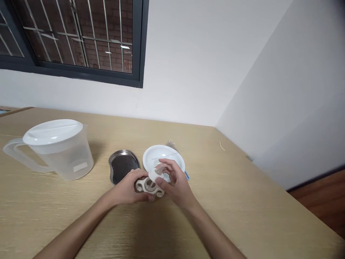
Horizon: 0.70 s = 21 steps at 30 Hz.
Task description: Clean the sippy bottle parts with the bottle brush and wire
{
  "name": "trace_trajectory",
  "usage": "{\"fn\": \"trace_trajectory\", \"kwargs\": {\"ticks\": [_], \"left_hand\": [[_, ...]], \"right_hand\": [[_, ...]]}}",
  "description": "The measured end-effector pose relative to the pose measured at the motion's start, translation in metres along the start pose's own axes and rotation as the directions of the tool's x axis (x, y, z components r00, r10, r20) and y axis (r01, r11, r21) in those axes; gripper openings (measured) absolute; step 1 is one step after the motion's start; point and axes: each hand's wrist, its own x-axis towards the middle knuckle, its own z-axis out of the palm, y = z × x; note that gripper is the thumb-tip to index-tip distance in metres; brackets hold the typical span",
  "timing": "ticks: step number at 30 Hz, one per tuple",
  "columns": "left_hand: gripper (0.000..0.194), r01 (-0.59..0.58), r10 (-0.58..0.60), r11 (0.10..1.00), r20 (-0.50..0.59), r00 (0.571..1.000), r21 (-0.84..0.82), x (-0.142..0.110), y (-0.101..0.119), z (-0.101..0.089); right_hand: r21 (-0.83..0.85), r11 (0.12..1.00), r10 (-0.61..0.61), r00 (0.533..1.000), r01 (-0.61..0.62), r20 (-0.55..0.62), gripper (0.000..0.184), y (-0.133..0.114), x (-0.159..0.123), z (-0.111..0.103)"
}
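My left hand (130, 187) is closed around a baby bottle (150, 185) with white side handles. Its round mouth faces up and looks uncovered. In my right hand (176, 183), the fingers and thumb pinch a white bottle collar with a clear teat (156, 172), tilted just above the bottle's mouth. I cannot tell whether the collar touches the rim. Just beyond my hands lies a white plate (151, 154), partly hidden by my right hand. Left of it is a kidney-shaped steel dish (122, 167), its near edge close to my left hand.
A lidded translucent pitcher (61, 154) stands at the left on the wooden table (229, 201). Grey bristles (170, 144) show behind the plate, and something blue (187, 175) sticks out at its right. A thin pale strip (221, 145) lies farther right, near the wall.
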Motion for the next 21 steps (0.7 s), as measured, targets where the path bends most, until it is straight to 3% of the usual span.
{"fn": "trace_trajectory", "kwargs": {"ticks": [6,9,15,21], "left_hand": [[0.064,0.05,-0.05,0.999,0.004,0.999,-0.003,-0.003,-0.004,0.001],[0.065,0.021,-0.022,0.999,-0.023,0.999,-0.034,-0.004,-0.004,0.002],[0.027,-0.105,0.057,0.968,-0.208,0.976,-0.228,-0.002,0.004,-0.002],[0.014,-0.099,0.034,0.945,-0.206,0.978,-0.311,0.001,0.006,-0.006]], "right_hand": [[0.151,0.984,0.101,0.994,-0.095,-0.033,0.042,-0.002,0.005,-0.002],[0.194,0.974,0.125,0.992,-0.119,-0.018,0.041,-0.003,0.006,-0.002],[0.22,0.968,0.123,0.992,-0.123,0.016,0.047,-0.005,0.003,0.004],[0.225,0.969,0.098,0.995,-0.101,0.023,0.046,-0.002,0.0,0.008]]}}
